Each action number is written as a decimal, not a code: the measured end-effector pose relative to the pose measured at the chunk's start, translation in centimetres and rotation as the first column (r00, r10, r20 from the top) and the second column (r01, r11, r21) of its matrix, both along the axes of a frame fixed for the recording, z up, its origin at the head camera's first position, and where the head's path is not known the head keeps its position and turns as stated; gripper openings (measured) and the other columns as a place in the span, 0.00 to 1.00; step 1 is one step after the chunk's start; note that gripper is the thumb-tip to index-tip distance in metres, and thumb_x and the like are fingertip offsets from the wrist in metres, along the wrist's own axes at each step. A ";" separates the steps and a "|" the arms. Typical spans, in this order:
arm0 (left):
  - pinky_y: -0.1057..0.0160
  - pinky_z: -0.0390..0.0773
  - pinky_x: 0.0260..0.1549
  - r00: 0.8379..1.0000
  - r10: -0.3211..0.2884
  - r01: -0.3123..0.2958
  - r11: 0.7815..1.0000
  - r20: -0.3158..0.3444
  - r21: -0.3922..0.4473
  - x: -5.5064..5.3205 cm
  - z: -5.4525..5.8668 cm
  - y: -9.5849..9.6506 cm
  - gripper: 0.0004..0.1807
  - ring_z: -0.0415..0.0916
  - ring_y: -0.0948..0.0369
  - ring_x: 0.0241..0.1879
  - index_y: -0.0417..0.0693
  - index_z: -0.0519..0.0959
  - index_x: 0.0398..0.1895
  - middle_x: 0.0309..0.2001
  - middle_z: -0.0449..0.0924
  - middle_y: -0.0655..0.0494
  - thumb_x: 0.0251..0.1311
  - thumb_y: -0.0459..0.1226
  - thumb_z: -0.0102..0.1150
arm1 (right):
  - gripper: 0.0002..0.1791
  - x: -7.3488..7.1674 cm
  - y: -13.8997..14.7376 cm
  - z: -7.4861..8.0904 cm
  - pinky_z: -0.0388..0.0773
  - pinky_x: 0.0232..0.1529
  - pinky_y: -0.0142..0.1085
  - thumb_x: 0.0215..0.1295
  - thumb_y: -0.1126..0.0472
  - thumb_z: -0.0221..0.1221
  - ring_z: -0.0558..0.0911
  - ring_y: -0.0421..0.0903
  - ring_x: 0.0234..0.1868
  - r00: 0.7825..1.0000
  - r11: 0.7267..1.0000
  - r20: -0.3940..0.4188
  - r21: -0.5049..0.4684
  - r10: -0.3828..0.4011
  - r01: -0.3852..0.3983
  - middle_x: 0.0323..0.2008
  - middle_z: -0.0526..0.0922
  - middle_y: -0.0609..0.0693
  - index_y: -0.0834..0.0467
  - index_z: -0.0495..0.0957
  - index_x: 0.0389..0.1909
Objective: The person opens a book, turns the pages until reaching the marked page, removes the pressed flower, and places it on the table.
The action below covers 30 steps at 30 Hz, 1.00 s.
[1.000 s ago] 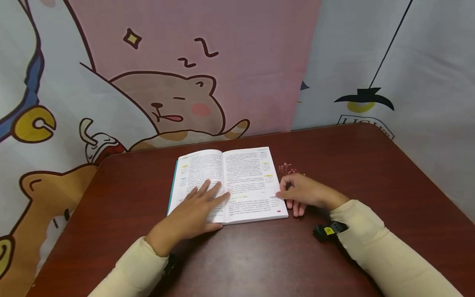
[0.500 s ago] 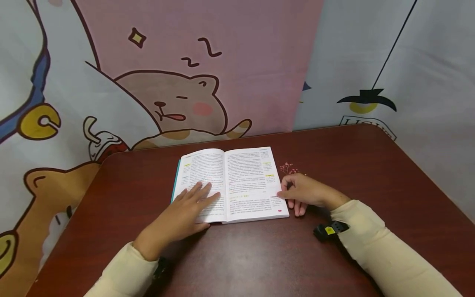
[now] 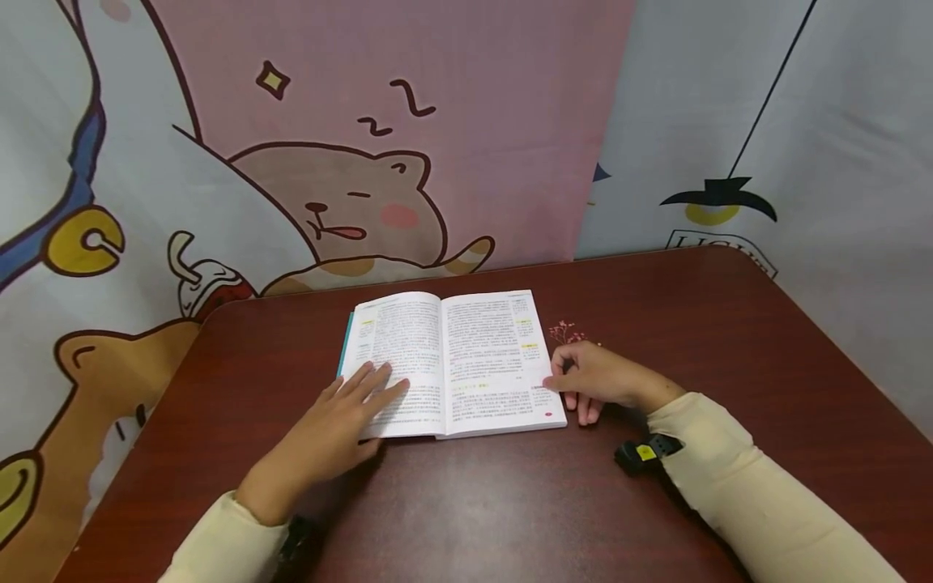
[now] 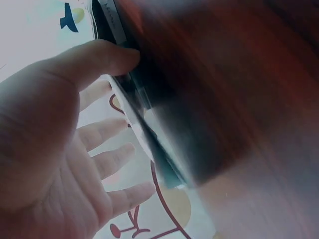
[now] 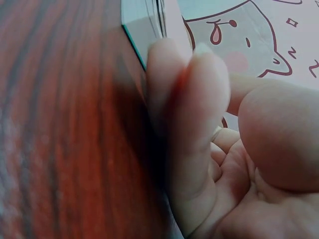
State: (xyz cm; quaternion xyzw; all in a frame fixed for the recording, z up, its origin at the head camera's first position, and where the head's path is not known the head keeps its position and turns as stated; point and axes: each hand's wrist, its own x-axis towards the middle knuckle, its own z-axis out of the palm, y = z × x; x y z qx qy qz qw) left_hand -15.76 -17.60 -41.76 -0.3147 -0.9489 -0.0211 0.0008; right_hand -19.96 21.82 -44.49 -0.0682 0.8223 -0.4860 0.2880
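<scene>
An open book (image 3: 488, 348) with printed pages and a teal cover lies on the table. My left hand (image 3: 328, 429) rests with spread fingers over the lower left page, its thumb near the bottom edge. In the left wrist view, the palm and fingers (image 4: 112, 162) lie along the book's edge. At the right page's outer edge is my right hand (image 3: 601, 376), its thumb tip on the margin and index finger curled against it, pinching the book's side. In the right wrist view, curled fingers (image 5: 199, 99) cover part of the book's corner (image 5: 144, 25).
A sprig of small pink flowers (image 3: 564, 332) shows just behind the right hand. The dark red-brown table (image 3: 496, 510) reaches back to a cartoon-printed cloth (image 3: 510, 121). A black device with a yellow label (image 3: 645, 453) sits at the right wrist.
My left hand has slid left and slightly toward the near edge, away from the book's centre fold, uncovering more of the left page. The right hand stays in place.
</scene>
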 end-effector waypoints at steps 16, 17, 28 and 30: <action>0.34 0.62 0.67 0.986 0.116 -0.118 0.993 -0.116 -0.007 0.4 2.0 -3.5 0.48 0.54 0.42 0.76 0.58 0.66 0.74 0.76 0.61 0.46 0.48 0.52 0.76 | 0.14 -0.1 -0.1 0.2 0.79 0.14 0.38 0.68 0.57 0.62 0.81 0.45 0.11 1.000 1.000 -0.017 -0.007 0.017 -0.017 0.18 0.77 0.53 0.63 0.70 0.35; 0.33 0.62 0.66 0.984 0.129 -0.131 0.991 -0.120 -0.007 0.5 2.1 -3.7 0.49 0.54 0.41 0.76 0.58 0.66 0.74 0.76 0.61 0.45 0.48 0.54 0.76 | 0.14 0.0 -0.1 0.2 0.79 0.14 0.38 0.69 0.57 0.62 0.81 0.45 0.11 1.000 1.000 -0.016 -0.006 0.018 -0.018 0.17 0.77 0.53 0.63 0.70 0.35; 0.31 0.65 0.62 0.966 0.229 -0.232 0.973 -0.122 -0.006 0.7 2.7 -4.7 0.52 0.61 0.39 0.72 0.55 0.66 0.74 0.72 0.66 0.41 0.47 0.63 0.71 | 0.13 0.1 0.0 -0.1 0.79 0.15 0.38 0.69 0.57 0.61 0.81 0.45 0.12 1.000 1.000 -0.017 0.003 0.017 -0.017 0.18 0.78 0.53 0.62 0.70 0.35; 0.32 0.65 0.63 0.965 0.228 -0.231 0.973 -0.131 -0.004 0.7 2.8 -4.7 0.52 0.62 0.40 0.72 0.55 0.65 0.75 0.72 0.67 0.42 0.47 0.64 0.70 | 0.13 0.1 0.0 -0.1 0.79 0.15 0.38 0.69 0.57 0.61 0.81 0.45 0.12 0.999 1.000 -0.026 0.000 0.023 -0.023 0.18 0.78 0.53 0.62 0.71 0.35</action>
